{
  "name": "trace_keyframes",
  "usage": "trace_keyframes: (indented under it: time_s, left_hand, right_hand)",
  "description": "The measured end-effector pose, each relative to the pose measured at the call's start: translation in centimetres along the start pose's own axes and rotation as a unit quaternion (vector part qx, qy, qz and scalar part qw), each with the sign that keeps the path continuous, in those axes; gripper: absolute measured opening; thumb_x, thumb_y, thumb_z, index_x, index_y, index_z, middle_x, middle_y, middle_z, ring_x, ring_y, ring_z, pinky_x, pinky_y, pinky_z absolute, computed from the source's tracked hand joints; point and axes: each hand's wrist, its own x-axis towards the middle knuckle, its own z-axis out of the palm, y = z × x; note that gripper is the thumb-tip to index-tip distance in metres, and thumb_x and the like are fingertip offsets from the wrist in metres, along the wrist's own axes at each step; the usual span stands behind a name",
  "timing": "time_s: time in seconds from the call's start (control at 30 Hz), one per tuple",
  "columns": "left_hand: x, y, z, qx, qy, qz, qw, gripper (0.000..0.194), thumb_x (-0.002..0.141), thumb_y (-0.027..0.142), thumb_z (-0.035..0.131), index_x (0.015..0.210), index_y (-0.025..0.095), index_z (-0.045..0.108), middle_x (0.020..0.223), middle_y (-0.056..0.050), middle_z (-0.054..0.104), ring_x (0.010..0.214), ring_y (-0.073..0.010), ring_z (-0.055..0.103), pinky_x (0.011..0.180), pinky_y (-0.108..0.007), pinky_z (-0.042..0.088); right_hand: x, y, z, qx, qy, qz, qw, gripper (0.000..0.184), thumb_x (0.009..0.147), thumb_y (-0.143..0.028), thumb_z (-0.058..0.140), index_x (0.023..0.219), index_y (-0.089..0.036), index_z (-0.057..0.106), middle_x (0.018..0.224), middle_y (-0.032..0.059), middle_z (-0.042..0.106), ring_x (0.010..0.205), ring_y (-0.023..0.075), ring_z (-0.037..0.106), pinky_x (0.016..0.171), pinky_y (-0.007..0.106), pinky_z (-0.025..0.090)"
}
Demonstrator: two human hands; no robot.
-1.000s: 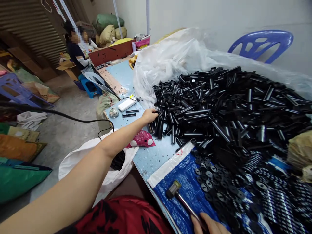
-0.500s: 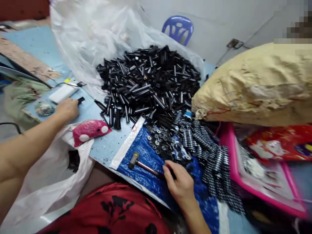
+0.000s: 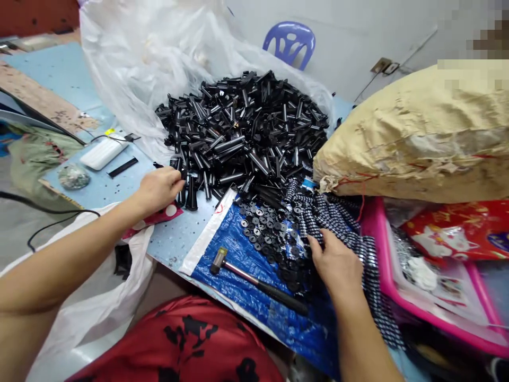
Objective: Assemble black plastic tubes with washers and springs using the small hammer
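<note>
My left hand (image 3: 161, 187) is at the left edge of a big pile of black plastic tube-like parts (image 3: 246, 127). Its fingers are curled together against the parts; what lies between them is hidden. Below that wrist a pink spotted packet (image 3: 170, 213) is partly covered. My right hand (image 3: 338, 260) reaches over rows of stacked black discs (image 3: 318, 212), thumb and forefinger apart, the other fingers partly hidden. Left of it, loose black washers (image 3: 258, 228) lie on a blue plastic sheet (image 3: 238, 265). A hammer (image 3: 254, 284) with a dark handle rests on that sheet, untouched.
A black strip (image 3: 123, 167) and a white box with a cable (image 3: 104, 152) lie on the left of the table. A white bag (image 3: 91, 318) hangs at the front edge. To the right are a bulging tan sack (image 3: 417, 138) and a pink basket (image 3: 384, 265).
My left hand has moved right from the black strip, now lying on the table, to the pile. My right hand has left the hammer handle and moved right and up to the discs.
</note>
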Motion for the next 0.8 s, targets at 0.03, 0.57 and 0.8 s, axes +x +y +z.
trace_keyframes:
  time_s: [0.03,0.57,0.8]
  left_hand:
    - [-0.2,0.8,0.4,-0.032,0.028,0.028,0.999,0.030,0.095,0.034,0.047,0.071,0.017,0.053,0.079,-0.007,0.059,0.074,-0.0177,0.052,0.069,-0.030,0.036]
    - [-6.4,17.2,3.2,-0.776,-0.226,-0.152,0.568,0.044,0.085,0.054,0.070,0.092,0.018,0.046,0.070,0.003,0.059,0.047,-0.0066,0.048,0.048,-0.020,0.035]
    - [-8.1,17.8,3.2,-0.739,-0.223,-0.144,0.620,0.047,0.092,0.059,0.059,0.103,0.013,0.056,0.067,0.003,0.057,0.047,-0.0051,0.047,0.048,-0.018,0.034]
  right_hand:
    - [-0.3,0.2,-0.1,0.005,0.005,0.000,1.000,0.053,0.093,-0.054,0.051,0.122,-0.014,0.069,0.100,0.0094,0.068,0.071,0.0046,0.048,0.069,0.022,0.026]
    - [-6.1,-9.2,0.0,0.687,-0.125,0.302,0.649,0.080,0.073,-0.087,0.055,0.107,-0.015,0.049,0.096,0.0037,0.060,0.082,0.0074,0.062,0.073,0.023,0.053]
    - [-8.2,-11.4,-1.3,0.733,-0.214,0.330,0.554,0.076,0.071,-0.080,0.065,0.115,-0.021,0.046,0.064,-0.0081,0.034,0.045,0.0004,0.032,0.045,0.017,0.027]
